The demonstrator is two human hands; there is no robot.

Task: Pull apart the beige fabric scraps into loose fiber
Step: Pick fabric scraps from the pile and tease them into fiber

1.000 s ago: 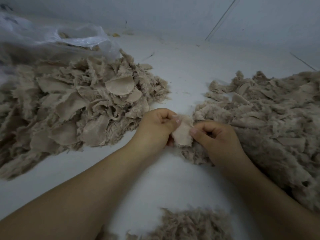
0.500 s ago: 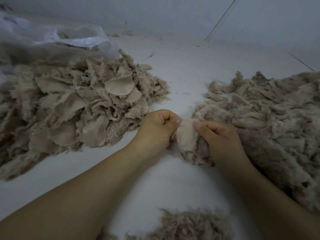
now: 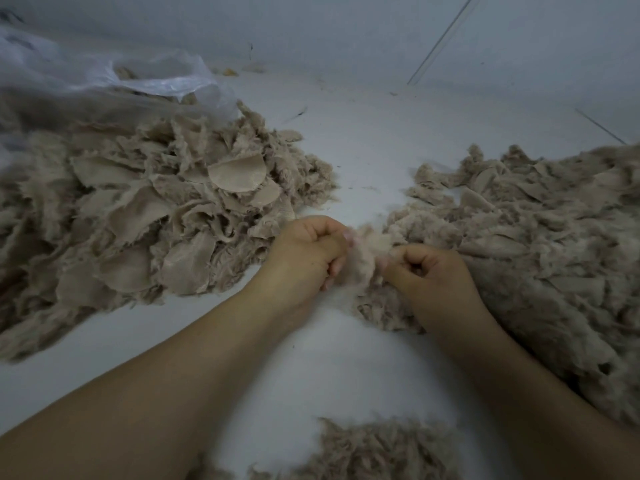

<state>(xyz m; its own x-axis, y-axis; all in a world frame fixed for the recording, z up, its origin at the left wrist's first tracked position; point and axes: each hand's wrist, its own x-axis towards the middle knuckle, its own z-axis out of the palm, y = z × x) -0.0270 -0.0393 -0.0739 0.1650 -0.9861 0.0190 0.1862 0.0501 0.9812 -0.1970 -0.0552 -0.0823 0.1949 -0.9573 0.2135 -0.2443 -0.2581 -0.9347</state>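
Holding one beige scrap (image 3: 363,251) between them, your left hand (image 3: 304,252) and right hand (image 3: 427,271) both have fingers curled tight on it, near the middle of the white floor (image 3: 363,140). A pile of scraps (image 3: 156,216) sits left, soft fiber (image 3: 536,237) sits right, and a clear bag (image 3: 104,74) lies far left. No words show anywhere.

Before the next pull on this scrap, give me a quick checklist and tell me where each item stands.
1. Left hand grips the scrap: ok.
2. Right hand grips its other side: ok.
3. Scrap fully pulled into fiber: cannot tell, it is blurred.
4. Unpulled scraps pile within the left hand's reach: ok.
5. Loose fiber pile beside the right hand for the drop: ok.
6. Bare white surface between the piles: ok.
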